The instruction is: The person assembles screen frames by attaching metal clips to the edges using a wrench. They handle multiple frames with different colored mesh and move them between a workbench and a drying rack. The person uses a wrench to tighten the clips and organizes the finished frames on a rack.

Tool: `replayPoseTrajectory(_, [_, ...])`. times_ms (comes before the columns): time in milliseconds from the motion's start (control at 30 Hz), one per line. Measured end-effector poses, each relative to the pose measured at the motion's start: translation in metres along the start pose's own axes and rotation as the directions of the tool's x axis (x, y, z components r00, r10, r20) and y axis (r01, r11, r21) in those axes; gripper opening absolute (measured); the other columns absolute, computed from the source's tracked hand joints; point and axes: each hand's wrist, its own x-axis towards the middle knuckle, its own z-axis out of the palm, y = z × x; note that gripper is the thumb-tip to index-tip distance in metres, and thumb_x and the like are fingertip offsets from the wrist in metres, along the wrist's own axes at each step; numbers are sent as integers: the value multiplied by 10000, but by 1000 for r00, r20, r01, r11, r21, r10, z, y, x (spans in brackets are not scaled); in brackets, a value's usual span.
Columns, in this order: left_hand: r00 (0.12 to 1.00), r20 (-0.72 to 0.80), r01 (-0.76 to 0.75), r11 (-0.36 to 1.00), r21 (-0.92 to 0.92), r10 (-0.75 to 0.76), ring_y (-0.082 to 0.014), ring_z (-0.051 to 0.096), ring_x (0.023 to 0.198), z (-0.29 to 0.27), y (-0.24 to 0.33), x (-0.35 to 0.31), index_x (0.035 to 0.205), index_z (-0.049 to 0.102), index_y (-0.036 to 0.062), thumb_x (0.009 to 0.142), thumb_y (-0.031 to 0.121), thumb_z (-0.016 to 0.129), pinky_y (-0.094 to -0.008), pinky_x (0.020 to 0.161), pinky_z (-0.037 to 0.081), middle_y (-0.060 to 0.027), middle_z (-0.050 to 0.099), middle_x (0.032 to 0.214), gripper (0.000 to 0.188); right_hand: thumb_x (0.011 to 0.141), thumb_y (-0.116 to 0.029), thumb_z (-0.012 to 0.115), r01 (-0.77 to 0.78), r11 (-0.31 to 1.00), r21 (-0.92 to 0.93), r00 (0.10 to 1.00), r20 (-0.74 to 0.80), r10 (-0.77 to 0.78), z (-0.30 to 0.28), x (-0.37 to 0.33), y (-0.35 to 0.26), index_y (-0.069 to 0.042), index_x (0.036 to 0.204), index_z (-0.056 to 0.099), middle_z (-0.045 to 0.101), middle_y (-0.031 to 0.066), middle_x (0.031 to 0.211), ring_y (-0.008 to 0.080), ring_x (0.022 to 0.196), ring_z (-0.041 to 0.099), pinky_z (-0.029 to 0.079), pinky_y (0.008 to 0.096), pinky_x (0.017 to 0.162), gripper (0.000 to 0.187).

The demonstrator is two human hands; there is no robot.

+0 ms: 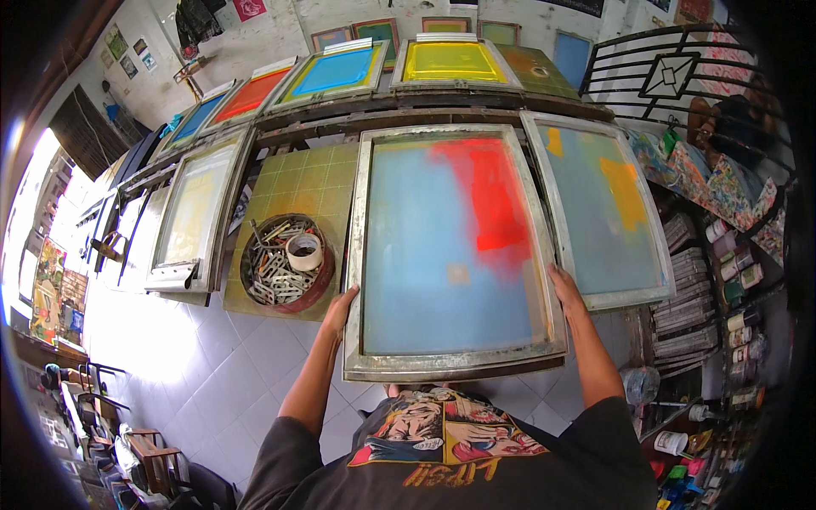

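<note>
A large screen printing frame (416, 255) fills the middle of the view, with blue-grey mesh inside a worn metal border. Red ink (497, 208) covers the mesh's upper right, and a small pale square patch (459, 274) shows lower down. On the frame's left side, near its front corner, my left hand (342, 313) is closed around the border. My right hand (564, 289) grips the opposite side, its fingers partly hidden by the edge. Left of the frame, a round tub (313, 297) holds many small metal pieces and a roll of tape (303, 252).
Another screen (608, 212) with yellow-orange ink lies at right; a pale screen (191, 208) rests at left. Several coloured screens (336, 70) line the back rack. Stacked bars (684, 297) and paint containers (741, 319) stand at right. A person (731, 127) is beyond the black railing (667, 76).
</note>
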Motion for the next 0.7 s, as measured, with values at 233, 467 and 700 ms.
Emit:
replayPoseTrajectory(233, [998, 48, 29, 999, -45, -27, -190, 627, 768, 9, 11, 25, 1060, 603, -90, 890, 394, 537, -292, 714, 487, -146, 654, 943, 517, 910, -524, 468, -17, 1000, 10, 1000, -5, 17, -6, 19, -3, 73, 1360, 339, 356, 183, 1421, 258, 1325, 322, 219, 331, 1085, 759])
replayPoseTrajectory(467, [997, 43, 66, 997, 46, -68, -188, 629, 812, 10, 21, 32, 1101, 605, -41, 883, 429, 521, -297, 763, 479, -130, 649, 993, 525, 885, -521, 494, -83, 995, 61, 995, -49, 86, 4, 26, -16, 12, 1397, 317, 332, 160, 1443, 259, 1336, 303, 193, 331, 1096, 759])
replayPoseTrajectory(700, [995, 105, -24, 976, 216, 1, -229, 487, 1163, 5, 11, 43, 1288, 483, -24, 907, 448, 480, -322, 1006, 345, -161, 499, 1293, 606, 862, -507, 528, -213, 954, 210, 977, 50, 207, -3, 17, -24, -38, 1359, 406, 448, 124, 1340, 271, 1184, 447, 339, 361, 998, 694])
